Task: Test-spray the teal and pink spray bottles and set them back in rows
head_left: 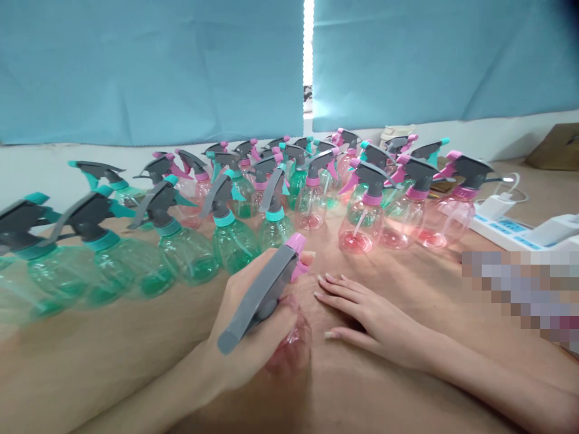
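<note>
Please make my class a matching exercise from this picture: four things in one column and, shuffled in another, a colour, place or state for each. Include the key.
Things:
1. left hand
2. right hand
3. power strip
4. curtains

Descriptions:
a. palm down, holding nothing
b. white, on the right
c. blue, at the back
d. clasping a pink-tipped spray bottle

Pairs: 1-d; 2-a; 3-b; 4-c

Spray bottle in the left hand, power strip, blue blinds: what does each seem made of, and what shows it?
Spray bottle: probably glossy plastic; its pink body is see-through, with highlights.
Power strip: likely smooth, hard plastic; its white casing is opaque.
Blue blinds: perhaps fabric or coated sheet; they look mostly matt, lightly creased.
</note>
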{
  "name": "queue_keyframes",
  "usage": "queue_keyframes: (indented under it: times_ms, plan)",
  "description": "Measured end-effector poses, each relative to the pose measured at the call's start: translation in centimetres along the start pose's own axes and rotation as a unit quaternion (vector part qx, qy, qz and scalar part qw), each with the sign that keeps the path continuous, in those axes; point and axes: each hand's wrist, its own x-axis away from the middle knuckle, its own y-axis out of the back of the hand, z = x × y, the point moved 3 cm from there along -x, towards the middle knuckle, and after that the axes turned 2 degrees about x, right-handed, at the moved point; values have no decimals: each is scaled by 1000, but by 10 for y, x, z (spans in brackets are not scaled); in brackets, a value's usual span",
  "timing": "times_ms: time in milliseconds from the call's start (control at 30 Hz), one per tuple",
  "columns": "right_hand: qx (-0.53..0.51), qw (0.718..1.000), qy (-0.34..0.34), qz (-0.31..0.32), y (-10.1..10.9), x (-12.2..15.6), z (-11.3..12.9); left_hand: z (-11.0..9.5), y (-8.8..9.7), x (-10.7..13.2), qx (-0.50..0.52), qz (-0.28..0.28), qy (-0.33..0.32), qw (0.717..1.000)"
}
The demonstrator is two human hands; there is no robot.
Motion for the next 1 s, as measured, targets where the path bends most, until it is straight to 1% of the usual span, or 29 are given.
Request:
queue_keyframes:
  times_ms: [67, 133, 267, 367, 667, 833, 1000]
  plan:
    - [-1, 1000, 1, -2, 0, 1, 0, -1, -1, 0, 18, 27, -7, 999]
    - [1, 1000, 3, -5, -1, 1, 0, -1, -2, 1, 24, 36, 2, 999]
    - [-2, 1000, 4, -16, -1, 1, -1, 1, -2, 2, 39, 38, 9, 998]
    - [-1, 1000, 4, -12, -2, 1, -1, 3, -3, 1, 47, 38, 10, 998]
    - [1, 1000, -1, 0, -1, 1, -1, 0, -2, 1, 39, 48, 5, 998]
    - [-10, 1000, 2, -14, 0, 1, -1, -1, -2, 1, 36, 49, -4, 998]
    - [-6, 1000, 4, -11, -1, 1, -1, 0, -2, 1, 39, 45, -5, 998]
